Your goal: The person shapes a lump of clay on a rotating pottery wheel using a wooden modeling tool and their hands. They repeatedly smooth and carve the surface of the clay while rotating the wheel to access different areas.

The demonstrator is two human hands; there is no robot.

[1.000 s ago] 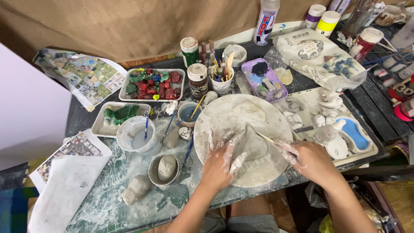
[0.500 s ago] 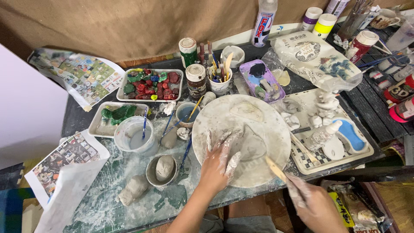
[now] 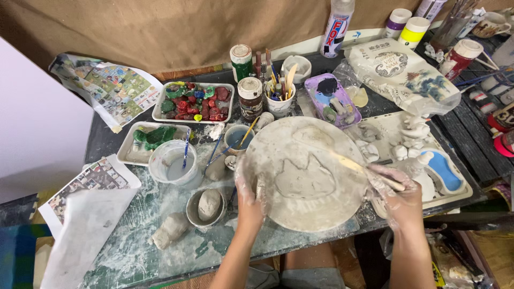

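Observation:
A round clay-smeared board (image 3: 300, 214) lies in the middle of the table with a flat grey clay shape (image 3: 304, 179) on it. My left hand (image 3: 249, 200), in a thin plastic glove, rests on the board's left rim. At the board's right edge my right hand (image 3: 399, 195), also gloved, grips a wooden modelling stick (image 3: 350, 164). The stick's tip reaches over the board toward the clay shape.
A small bowl with a clay lump (image 3: 206, 206) and a clear water tub (image 3: 171, 166) stand left of the board. Trays of painted pieces (image 3: 195, 101), a brush cup (image 3: 281, 99), paint jars (image 3: 249, 96), a purple palette (image 3: 332, 99) and a tray of white figures (image 3: 423, 160) crowd the back and right. Newspaper (image 3: 101, 88) lies at left.
My left hand slid from the clay shape to the board's left rim. My right hand, which had dropped off the board's lower right, came back up to its right edge with the stick.

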